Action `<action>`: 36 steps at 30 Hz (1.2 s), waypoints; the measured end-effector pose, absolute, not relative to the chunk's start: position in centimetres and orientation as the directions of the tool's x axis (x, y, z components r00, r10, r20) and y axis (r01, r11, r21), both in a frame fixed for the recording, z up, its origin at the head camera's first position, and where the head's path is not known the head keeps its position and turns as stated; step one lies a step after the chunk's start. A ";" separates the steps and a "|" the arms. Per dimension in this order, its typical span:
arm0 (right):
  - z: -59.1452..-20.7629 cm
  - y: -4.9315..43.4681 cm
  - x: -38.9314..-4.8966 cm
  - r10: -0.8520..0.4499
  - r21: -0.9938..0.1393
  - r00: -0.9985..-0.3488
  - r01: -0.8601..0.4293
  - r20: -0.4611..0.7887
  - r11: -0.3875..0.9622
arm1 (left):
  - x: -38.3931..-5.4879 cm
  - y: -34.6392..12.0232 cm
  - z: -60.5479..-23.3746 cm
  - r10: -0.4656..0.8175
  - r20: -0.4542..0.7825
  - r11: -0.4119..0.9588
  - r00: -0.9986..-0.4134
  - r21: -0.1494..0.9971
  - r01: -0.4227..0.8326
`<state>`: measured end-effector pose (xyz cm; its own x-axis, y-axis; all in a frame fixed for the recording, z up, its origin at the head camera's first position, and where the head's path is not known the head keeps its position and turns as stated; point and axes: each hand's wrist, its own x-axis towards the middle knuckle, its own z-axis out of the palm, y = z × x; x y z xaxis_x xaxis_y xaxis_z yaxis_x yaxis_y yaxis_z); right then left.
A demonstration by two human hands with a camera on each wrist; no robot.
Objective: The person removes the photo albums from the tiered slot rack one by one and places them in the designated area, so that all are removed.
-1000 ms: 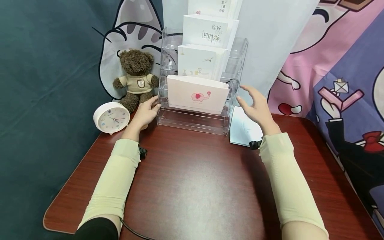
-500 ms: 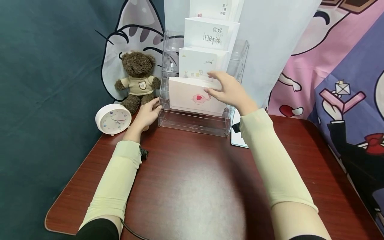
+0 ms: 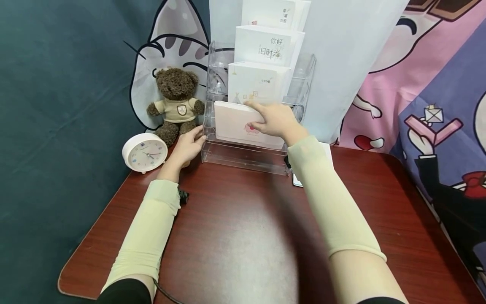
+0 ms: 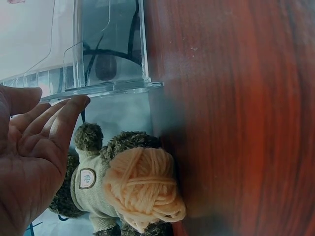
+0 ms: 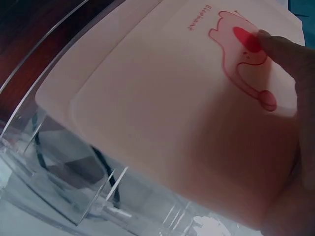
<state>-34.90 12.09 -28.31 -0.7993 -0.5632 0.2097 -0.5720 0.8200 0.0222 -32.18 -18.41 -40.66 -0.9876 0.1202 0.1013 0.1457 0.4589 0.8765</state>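
A pink notebook (image 3: 231, 122) with a red elephant on its cover stands in the front tier of a clear acrylic rack (image 3: 243, 162). My right hand (image 3: 275, 120) pinches it, the thumb on the elephant and the fingers over the top edge. The cover fills most of the right wrist view. At the rack's left side, my left hand (image 3: 187, 145) has its fingertips against the clear edge, fingers fairly straight in the left wrist view. White notebooks (image 3: 248, 82) stand in the tiers behind.
Left of the rack sit a brown teddy bear (image 3: 176, 101) and a white alarm clock (image 3: 146, 154). A peach ball of yarn (image 4: 142, 184) lies beside the bear. Right of the rack, a pale notebook (image 3: 326, 154) is partly hidden behind my right forearm.
My right hand has moved left from beside the rack to the pink notebook and taken hold of its top. My left hand has stayed at the rack's side.
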 end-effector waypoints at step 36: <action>-29.9 12.5 -33.0 -0.642 0.117 -0.696 -0.644 0.321 0.756 | -32.2 -18.5 -40.5 0.120 0.089 0.471 -0.989 0.872 0.135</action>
